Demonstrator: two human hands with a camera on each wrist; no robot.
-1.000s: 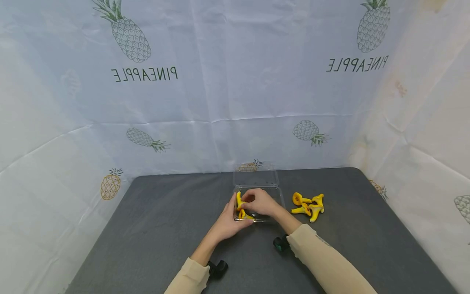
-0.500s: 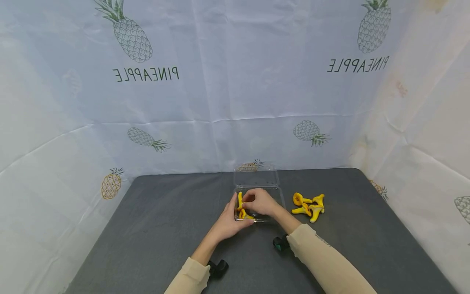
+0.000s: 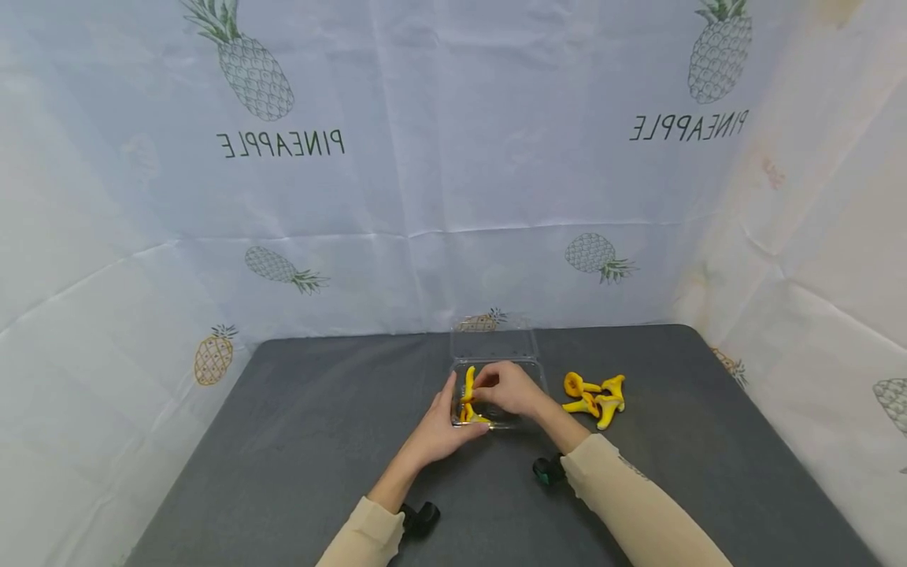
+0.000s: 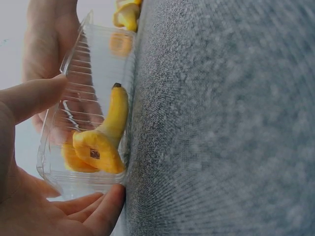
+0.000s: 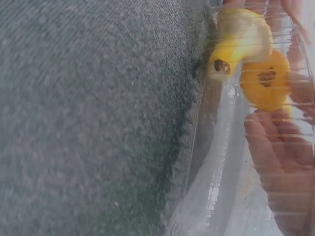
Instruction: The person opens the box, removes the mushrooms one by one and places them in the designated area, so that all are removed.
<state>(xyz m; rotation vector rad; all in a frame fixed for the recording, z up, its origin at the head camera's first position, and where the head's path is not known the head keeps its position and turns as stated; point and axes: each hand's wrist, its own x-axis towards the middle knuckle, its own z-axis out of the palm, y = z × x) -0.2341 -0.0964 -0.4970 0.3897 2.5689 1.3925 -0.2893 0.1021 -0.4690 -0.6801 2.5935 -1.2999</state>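
A clear plastic clamshell container (image 3: 509, 428) lies with its lid raised at the back. My left hand (image 3: 434, 429) holds its front left corner, thumb at the front rim and fingers along the left side. Inside the container, my right hand (image 3: 512, 390) pinches a yellow chanterelle mushroom (image 3: 469, 382), whose orange cap (image 5: 266, 83) shows through the plastic in the right wrist view. Another chanterelle (image 4: 114, 118) lies on the container floor along the front wall. The right fingertips are partly hidden behind ribbed plastic in both wrist views.
Several more yellow chanterelles (image 3: 597, 398) lie in a cluster on the dark grey table (image 3: 319, 441), right of the container. The transparent lid (image 3: 494, 344) stands up near the table's back edge. A pineapple-print cloth (image 3: 482, 197) hangs behind and at both sides.
My right hand has shifted slightly to the right, and the pinched chanterelle has moved the same way, off the left wall. My left hand stays at the container's corner.
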